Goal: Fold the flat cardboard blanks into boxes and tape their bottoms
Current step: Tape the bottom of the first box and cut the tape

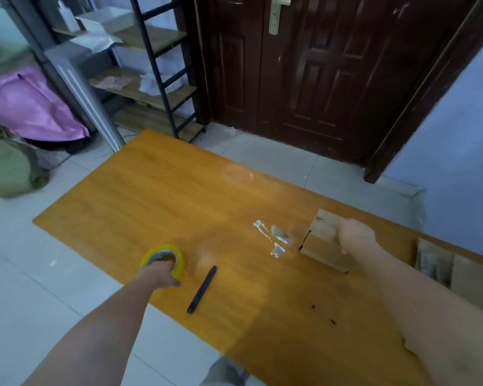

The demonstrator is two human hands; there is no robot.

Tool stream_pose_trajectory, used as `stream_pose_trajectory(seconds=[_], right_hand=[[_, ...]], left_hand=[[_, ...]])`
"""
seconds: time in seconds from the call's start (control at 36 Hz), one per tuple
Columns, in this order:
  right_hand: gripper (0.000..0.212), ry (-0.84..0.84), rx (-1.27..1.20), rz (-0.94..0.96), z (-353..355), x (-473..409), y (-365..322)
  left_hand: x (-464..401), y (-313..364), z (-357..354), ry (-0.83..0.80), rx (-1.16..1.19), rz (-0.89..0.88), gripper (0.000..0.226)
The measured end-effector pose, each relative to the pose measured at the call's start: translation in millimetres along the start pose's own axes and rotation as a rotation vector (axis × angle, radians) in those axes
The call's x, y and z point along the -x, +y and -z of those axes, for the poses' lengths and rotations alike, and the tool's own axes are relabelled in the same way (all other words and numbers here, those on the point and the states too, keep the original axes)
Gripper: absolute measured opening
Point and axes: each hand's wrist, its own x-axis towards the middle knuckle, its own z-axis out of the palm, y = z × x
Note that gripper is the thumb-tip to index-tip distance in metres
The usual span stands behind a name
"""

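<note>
1. Progress: one box (322, 242) stands folded on the table (156, 196); the left hand (162, 275) grips the tape (165, 257), which suggests taping is the step in hand; whether the bottom is already taped I cannot tell, since a seam shows only as a dark slit on the near-left face; a flat blank (469, 280) lies beyond the right arm, so at least one more box seems left to fold.
2. Grips: the left hand's fingers are curled through the roll's core, clenched on it; the right hand (356, 236) rests on the box's right side, fingers hidden, so I cannot tell whether it grasps or merely presses.
3. Box: small, brown, plain, a printed mark near its top edge; it sits directly under the right hand, well apart from the roll.
4. Between the two grips lie a black knife (202, 289), just right of the roll, and tape scraps (273, 238) stuck beside the box.
</note>
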Motion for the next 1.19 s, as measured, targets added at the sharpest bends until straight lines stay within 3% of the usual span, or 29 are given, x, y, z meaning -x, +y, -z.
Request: stream_pose_trajectory(seconds=[0.06, 0.19, 0.33, 0.44, 0.67, 0.81, 0.86, 1.03, 1.11, 1.19], right_hand=[[0.014, -0.004, 0.003, -0.008, -0.6, 0.0, 0.2], [0.018, -0.044, 0.005, -0.021, 0.8, 2.8, 0.3], [0.023, -0.027, 0.014, -0.023, -0.8, 3.2, 0.5], [0.026, -0.017, 0.001, -0.036, -2.4, 3.3, 1.3], [0.027, 0.013, -0.003, -0.025, -4.6, 4.8, 2.1], [0.029, 0.065, -0.062, -0.028, -11.4, 0.0, 7.0], [0.028, 0.091, -0.087, -0.02, -16.3, -1.3, 9.9], [0.037, 0.068, -0.298, -0.026, -32.3, 0.2, 18.4], [0.047, 0.029, -0.454, -0.014, -38.2, 3.3, 23.6], [0.057, 0.01, -0.484, 0.036, -41.1, 1.2, 30.0]], left_hand=[[-3.1, 6.6, -4.9, 0.009, 0.064, 0.006, 0.061], [-9.2, 10.5, -12.3, 0.125, 0.139, 0.037, 0.022], [-3.9, 14.0, -2.5, 0.236, 0.349, 0.028, 0.052], [-1.5, 22.2, 6.5, 0.318, 0.452, 0.007, 0.055], [-0.3, 44.4, 19.1, 0.417, 0.652, -0.061, 0.053], [5.5, 80.3, 41.5, 0.493, 0.926, -0.172, 0.026], [13.0, 102.4, 55.1, 0.524, 1.038, -0.28, 0.025], [39.6, 177.4, 100.1, 0.353, 1.362, -0.552, 0.007], [49.7, 209.6, 118.3, 0.244, 1.52, -0.575, 0.019], [57.8, 240.1, 125.0, 0.014, 1.652, -0.605, 0.017]])
